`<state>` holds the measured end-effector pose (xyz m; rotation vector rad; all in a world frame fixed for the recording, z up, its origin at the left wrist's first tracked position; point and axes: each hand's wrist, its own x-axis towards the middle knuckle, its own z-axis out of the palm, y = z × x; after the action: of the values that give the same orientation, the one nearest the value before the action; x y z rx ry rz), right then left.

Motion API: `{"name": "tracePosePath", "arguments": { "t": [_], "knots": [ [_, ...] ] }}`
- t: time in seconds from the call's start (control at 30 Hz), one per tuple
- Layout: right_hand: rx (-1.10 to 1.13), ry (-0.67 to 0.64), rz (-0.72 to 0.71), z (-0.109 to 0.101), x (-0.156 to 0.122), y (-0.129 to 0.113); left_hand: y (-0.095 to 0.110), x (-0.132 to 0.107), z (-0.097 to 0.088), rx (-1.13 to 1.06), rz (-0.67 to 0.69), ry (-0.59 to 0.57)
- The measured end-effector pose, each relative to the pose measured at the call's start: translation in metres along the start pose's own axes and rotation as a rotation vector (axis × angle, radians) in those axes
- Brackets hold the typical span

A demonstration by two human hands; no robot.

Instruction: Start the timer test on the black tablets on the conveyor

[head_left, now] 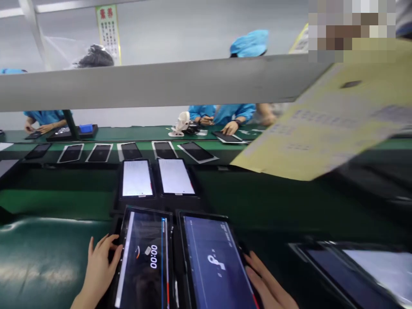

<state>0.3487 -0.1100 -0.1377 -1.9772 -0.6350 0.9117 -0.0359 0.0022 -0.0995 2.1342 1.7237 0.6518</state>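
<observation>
Touching, at the frame's lower centre, the left tablet (144, 274) with a loosely spread left hand (101, 262) and the right tablet (209, 270) with a right hand (268, 281) of unclear grip; apparently midway, with both lit but neither set aside.

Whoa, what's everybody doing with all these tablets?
Someone has two lit tablets right in front of them. Their left hand is at the edge of the tablet showing 00:00, and their right hand is beside the bluish one. Two white-screened tablets lie just beyond. Across the way, a co-worker's hand is on a dark tablet.
</observation>
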Motion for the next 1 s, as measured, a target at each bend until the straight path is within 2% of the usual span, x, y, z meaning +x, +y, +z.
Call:
{"name": "tracePosePath", "arguments": {
  "t": [0.1, 0.2, 0.27, 0.33, 0.4, 0.53, 0.63, 0.87, 1.0],
  "knots": [
    [-0.195, 0.144, -0.582, 0.004, -0.019, -0.016, -0.010, -0.001, 0.004, -0.034, 0.021, 0.046],
    [-0.510, 0.054, -1.070, 0.013, -0.033, -0.031, -0.018, -0.008, 0.008, 0.034, 0.138, 0.167],
    [-0.637, -0.003, -1.240, 0.018, -0.036, -0.038, -0.020, -0.014, 0.010, 0.104, 0.246, 0.254],
    [-0.678, -0.026, -1.323, 0.020, -0.034, -0.041, -0.021, -0.020, 0.010, 0.137, 0.293, 0.290],
    [-0.663, 0.020, -1.305, 0.015, -0.026, -0.040, -0.019, -0.023, 0.009, 0.129, 0.260, 0.279],
    [-0.597, 0.272, -1.017, -0.005, -0.001, -0.029, -0.014, -0.023, 0.005, 0.060, 0.126, 0.199],
    [-0.619, 0.309, -0.916, -0.013, 0.012, -0.018, -0.009, -0.021, 0.002, 0.017, 0.092, 0.188],
    [-0.705, 0.359, -0.810, 0.005, 0.023, 0.002, -0.008, -0.021, 0.001, -0.052, -0.041, 0.106],
    [-0.772, 0.367, -0.785, 0.014, 0.026, -0.002, -0.012, -0.020, 0.004, -0.091, -0.042, 0.096]
  ]
}}
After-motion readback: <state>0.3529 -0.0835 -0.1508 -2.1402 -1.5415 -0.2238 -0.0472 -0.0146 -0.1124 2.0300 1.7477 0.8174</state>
